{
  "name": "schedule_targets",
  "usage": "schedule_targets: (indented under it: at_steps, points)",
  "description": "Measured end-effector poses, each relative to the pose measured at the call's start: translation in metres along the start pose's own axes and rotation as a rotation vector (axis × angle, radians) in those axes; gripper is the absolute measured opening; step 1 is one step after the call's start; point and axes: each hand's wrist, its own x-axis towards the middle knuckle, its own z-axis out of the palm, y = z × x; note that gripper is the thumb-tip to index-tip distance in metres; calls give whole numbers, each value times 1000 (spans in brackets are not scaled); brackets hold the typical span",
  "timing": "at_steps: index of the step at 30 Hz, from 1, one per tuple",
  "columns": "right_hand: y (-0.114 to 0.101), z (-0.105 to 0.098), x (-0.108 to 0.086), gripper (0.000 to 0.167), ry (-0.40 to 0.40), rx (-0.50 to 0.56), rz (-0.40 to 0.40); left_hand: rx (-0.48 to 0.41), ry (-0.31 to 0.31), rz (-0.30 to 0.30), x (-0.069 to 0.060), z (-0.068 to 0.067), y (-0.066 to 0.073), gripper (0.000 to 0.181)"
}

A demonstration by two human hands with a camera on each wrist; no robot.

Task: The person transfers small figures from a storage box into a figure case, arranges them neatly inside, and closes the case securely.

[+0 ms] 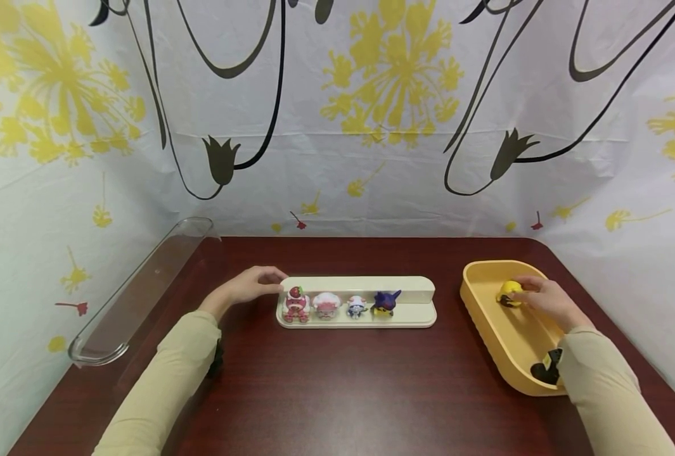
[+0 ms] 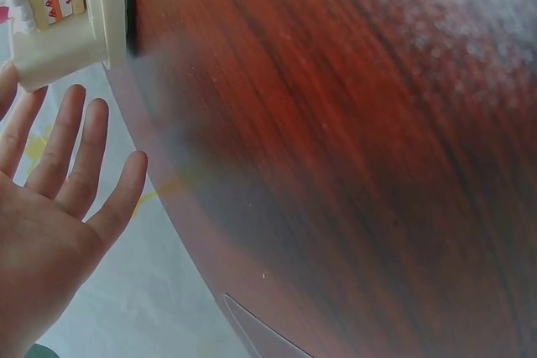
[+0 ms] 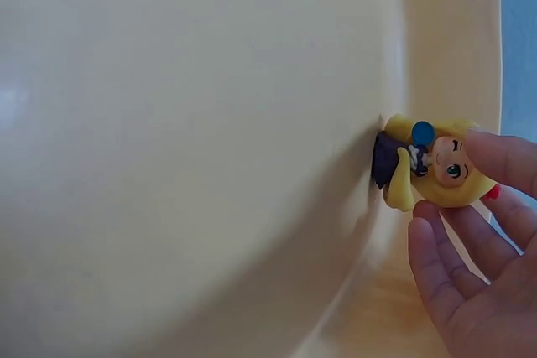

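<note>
Right hand (image 1: pixel 551 301), at the right of the head view, pinches a yellow-haired doll (image 1: pixel 509 291) by its head, the thumb on one side and fingers on the other. Doll and hand are inside a yellow tray (image 1: pixel 499 335) on the right of the frame, the doll toward the tray's upper part. In the right wrist view the doll appears sideways, its dark skirt toward the left; whether its base touches the tray floor I cannot tell. A black toy (image 1: pixel 545 367) is at the tray's lower end, partly hidden by the right sleeve (image 1: pixel 605 380).

Left hand (image 1: pixel 248 283), left of centre, touches the left end of a cream stand (image 1: pixel 417 315), its fingers spread apart in the left wrist view. Along the stand, from its left end, are a pink figure (image 1: pixel 296 307) with a strawberry on top, a white-and-pink figure (image 1: pixel 326 305), a small white-and-blue figure (image 1: pixel 357 308) and a purple figure (image 1: pixel 384 304).

A clear cover (image 1: pixel 149 278) lies along the left edge of the dark red table (image 1: pixel 337 392).
</note>
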Motion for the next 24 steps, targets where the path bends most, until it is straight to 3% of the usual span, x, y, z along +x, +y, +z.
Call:
schedule_targets:
  at_steps: [9, 24]
  points:
    - [5, 1, 4, 57, 12, -26, -29, -5, 2, -6, 0, 1, 1, 28]
    - [-16, -6, 1, 62, 151, -43, -81, 14, -4, -3, -1, 0, 3, 28]
